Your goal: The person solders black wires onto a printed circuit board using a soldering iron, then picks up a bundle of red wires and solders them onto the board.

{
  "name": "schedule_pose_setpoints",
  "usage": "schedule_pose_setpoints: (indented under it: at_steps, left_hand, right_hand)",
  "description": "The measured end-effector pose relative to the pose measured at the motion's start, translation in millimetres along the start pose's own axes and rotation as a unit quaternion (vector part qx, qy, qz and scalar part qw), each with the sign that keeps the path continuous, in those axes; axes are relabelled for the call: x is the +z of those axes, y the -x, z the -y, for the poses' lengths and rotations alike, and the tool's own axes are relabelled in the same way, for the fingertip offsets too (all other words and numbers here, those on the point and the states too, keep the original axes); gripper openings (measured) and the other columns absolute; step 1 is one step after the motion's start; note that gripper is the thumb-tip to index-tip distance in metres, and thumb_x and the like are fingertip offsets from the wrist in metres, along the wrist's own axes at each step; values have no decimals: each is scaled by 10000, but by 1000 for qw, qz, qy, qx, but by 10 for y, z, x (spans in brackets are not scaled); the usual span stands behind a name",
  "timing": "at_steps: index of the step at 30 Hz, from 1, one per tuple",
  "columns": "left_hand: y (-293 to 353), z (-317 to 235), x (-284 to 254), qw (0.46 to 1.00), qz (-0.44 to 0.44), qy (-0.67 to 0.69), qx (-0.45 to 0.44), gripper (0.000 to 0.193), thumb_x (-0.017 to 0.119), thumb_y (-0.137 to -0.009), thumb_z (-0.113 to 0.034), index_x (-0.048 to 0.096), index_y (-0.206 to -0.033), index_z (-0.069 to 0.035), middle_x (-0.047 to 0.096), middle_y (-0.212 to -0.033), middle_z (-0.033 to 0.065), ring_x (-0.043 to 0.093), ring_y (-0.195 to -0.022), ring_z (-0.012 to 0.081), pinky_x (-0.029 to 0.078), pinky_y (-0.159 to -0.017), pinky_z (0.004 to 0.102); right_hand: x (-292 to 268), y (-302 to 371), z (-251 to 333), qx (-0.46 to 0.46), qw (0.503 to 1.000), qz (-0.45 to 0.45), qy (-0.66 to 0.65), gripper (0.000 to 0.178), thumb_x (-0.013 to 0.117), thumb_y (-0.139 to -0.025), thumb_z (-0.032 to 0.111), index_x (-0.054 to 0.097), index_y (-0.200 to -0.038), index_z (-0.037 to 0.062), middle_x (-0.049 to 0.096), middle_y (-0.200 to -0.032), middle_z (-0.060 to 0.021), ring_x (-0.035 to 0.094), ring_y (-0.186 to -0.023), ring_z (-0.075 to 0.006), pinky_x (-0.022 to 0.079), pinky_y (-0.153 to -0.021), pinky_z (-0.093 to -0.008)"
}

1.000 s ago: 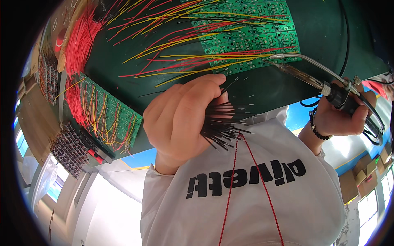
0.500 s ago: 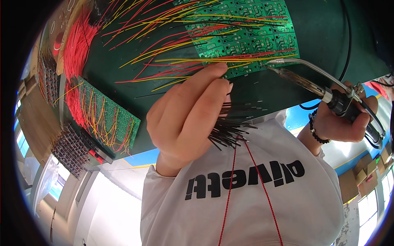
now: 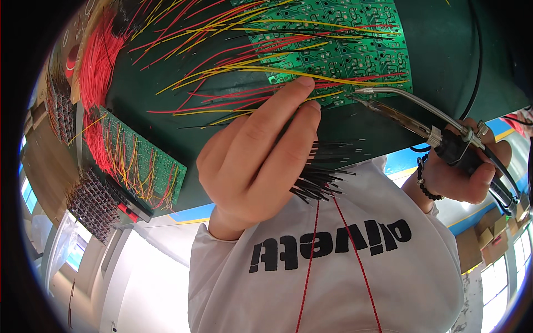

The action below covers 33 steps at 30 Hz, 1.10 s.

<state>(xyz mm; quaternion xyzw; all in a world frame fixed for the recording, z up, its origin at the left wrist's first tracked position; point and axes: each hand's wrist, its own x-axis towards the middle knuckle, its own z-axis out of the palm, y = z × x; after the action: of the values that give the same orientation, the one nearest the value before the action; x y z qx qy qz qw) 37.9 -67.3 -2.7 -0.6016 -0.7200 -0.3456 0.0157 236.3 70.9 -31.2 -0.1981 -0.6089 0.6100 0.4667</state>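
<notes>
My left hand (image 3: 255, 155) is closed around a bundle of black wires (image 3: 325, 175), whose ends fan out to the right below the fingers. Its index fingertip and thumb are at the near edge of a green circuit board panel (image 3: 397, 61), beside the lowest wires. My right hand (image 3: 466, 172) grips a soldering iron (image 3: 408, 119) with a curved metal tube (image 3: 422, 97) clamped alongside. The iron's tip is by the panel's near edge; whether it touches a pad I cannot tell. Red, yellow and black wires (image 3: 222, 72) run leftward off the panel.
Left on the dark green mat (image 3: 161, 100) lie a thick bundle of red wires (image 3: 100, 72) and a second wired board panel (image 3: 144, 152). Beyond them stand stacks of small parts (image 3: 94, 202). A black cable (image 3: 478, 61) runs along the right side.
My left hand has shifted slightly right with the black wires. The iron's tip has moved a little left and down. A yellow wire near my fingertip now bows upward.
</notes>
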Motion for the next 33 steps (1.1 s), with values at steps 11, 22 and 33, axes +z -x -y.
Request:
schedule_pose_setpoints:
  at_steps: [11,22,33]
  left_hand:
    - [8,-17,11,999,-11,21,-47,138,578,-586,31,482,-681,0,620,-865,152,564,-592,145,408,-454,180]
    - [9,38,-36,998,-38,41,28,163,678,-649,26,576,-775,7,602,-766,125,561,-589,166,434,-527,214]
    - [59,102,110,993,-85,-21,82,319,624,-484,-35,636,-801,-9,388,-556,1,372,-419,101,284,-347,211]
  right_hand:
    - [-54,-5,15,-4,1000,-1,31,291,468,-787,338,363,-743,70,579,-758,-178,599,-656,-268,530,-550,-340]
    - [-134,8,8,3,999,30,-22,303,472,-794,347,405,-805,52,590,-874,-166,606,-716,-291,539,-578,-361]
    - [116,1,22,-10,986,-131,107,350,504,-779,338,301,-753,53,497,-592,-153,452,-410,-170,386,-392,-251]
